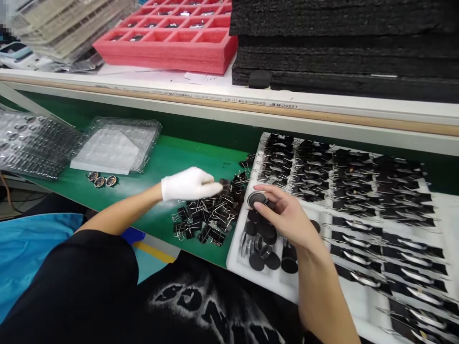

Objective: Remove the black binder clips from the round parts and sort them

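Nearest, the lap: black printed shirt (201, 306), lettering cut off at the frame's lower edge. Right hand (290, 217), bare: thumb and fingers closed around a round black disc (256, 198) with a pale rim, held above the white tray (234, 258); the disc's underside is hidden. In that tray's near corner, loose black discs (263, 231), some partly covered by the hand. Left hand (186, 185), white-gloved: fingertips pinched on a single black binder clip (224, 182), just above the pile of binder clips (211, 217) on the green mat (168, 162). Further right, rows of clipped parts (358, 181), running out of view. Left, three small round parts (102, 180), detail too small to read, beside clear blister trays (122, 143). On the shelf behind, a red foam tray (172, 48) and stacked black foam sheets (340, 48), both cropped at the top.
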Tool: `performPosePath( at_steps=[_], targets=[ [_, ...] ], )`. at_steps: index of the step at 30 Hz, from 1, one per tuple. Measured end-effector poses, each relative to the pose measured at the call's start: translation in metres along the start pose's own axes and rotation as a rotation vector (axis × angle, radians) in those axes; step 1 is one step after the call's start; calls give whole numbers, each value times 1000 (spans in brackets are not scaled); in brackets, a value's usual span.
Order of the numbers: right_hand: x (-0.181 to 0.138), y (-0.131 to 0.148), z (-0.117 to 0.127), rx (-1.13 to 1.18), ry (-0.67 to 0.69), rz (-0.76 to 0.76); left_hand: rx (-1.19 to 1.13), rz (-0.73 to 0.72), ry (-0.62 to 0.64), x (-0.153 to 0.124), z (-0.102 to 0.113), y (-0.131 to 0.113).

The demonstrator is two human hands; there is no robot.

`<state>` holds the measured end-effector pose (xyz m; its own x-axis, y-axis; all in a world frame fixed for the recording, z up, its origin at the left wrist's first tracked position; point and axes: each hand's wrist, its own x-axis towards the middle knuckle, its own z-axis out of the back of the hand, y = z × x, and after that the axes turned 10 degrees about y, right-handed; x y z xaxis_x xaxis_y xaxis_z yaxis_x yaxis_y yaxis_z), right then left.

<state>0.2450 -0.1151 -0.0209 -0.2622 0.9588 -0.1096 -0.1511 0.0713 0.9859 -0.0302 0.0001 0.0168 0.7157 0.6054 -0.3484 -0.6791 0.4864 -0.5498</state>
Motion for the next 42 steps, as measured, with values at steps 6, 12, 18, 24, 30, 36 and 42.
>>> performPosePath(
  at_steps=[6,12,18,24,30,36,42],
  targets=[
    [39,22,-17,-442,-51,33,-88,424,218,21,41,94],
    [140,38,-37,-862,159,102,47,607,258,24,67,118],
    [191,13,-61,-1028,288,21,207,618,-634,62,13,88],
    [195,-12,-65,-1123,301,-24,254,700,-716,80,-23,91],
    [196,-18,-68,-1127,314,33,103,713,-726,79,-21,107],
    [196,-25,-75,-1107,309,73,58,714,-759,79,-24,111],
    [197,-26,-77,-1139,310,115,48,742,-744,79,-24,110]
  ],
)
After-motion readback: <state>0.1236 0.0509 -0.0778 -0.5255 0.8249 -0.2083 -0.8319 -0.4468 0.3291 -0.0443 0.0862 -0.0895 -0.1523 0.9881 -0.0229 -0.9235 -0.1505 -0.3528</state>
